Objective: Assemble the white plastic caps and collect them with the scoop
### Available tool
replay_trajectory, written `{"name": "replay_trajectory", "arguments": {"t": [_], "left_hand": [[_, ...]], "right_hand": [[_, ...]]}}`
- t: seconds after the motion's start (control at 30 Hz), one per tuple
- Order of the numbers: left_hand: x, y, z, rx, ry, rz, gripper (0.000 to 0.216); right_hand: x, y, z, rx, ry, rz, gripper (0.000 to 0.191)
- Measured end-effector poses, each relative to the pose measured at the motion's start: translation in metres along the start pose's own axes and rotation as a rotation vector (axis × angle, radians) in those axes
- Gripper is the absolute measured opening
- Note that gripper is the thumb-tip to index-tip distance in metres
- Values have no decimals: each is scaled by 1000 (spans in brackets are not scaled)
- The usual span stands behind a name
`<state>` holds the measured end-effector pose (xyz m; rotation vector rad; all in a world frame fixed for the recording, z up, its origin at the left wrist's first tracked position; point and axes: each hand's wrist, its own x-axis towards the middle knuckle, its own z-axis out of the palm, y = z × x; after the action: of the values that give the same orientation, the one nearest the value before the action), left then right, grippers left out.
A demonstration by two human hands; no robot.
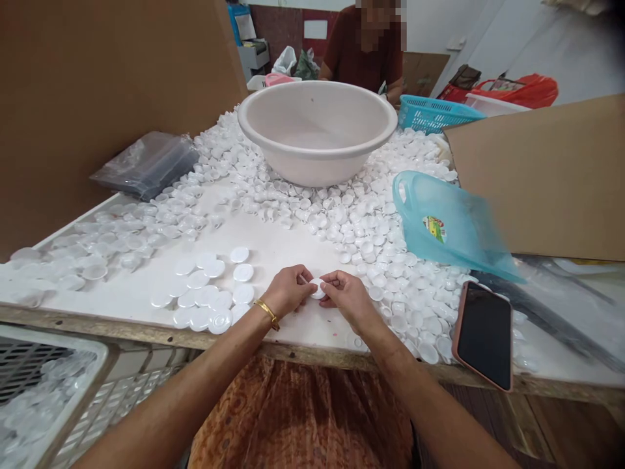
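Between my two hands is a small round white plastic cap (317, 288), just above the tabletop near the front edge. The fingers of my left hand (290, 286) pinch its left side; a gold bracelet (267, 314) circles that wrist. On the cap's right side, the thumb and fingers of my right hand (347, 296) are closed. Left of my left hand lie several flat white discs (213, 268), some in a short column and others overlapping. Many loose white cup-shaped pieces (375, 244) spread across the table to the right of my right hand.
A large white basin (317, 153) stands on the piled pieces. To the right are a blue plastic tray (439, 218), a phone (484, 335) over the edge and cardboard (547, 176). A crate (92, 345) stands lower left. A person (366, 52) sits opposite.
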<state>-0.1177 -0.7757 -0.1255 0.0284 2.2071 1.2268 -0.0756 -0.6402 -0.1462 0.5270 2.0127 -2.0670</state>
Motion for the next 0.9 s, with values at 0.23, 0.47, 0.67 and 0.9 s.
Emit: {"name": "replay_trajectory", "arguments": {"t": [0.23, 0.47, 0.67, 0.9], "left_hand": [[10, 12, -8, 19, -175, -68, 12], [13, 17, -11, -12, -260, -174, 14], [15, 18, -11, -69, -298, -221, 26], [12, 18, -19, -15, -169, -129, 32]], "right_hand": [[2, -8, -1, -125, -33, 86, 9], [9, -7, -1, -150, -87, 110, 12], [15, -7, -4, -203, -124, 164, 11], [3, -5, 0, -290, -87, 11, 30]]}}
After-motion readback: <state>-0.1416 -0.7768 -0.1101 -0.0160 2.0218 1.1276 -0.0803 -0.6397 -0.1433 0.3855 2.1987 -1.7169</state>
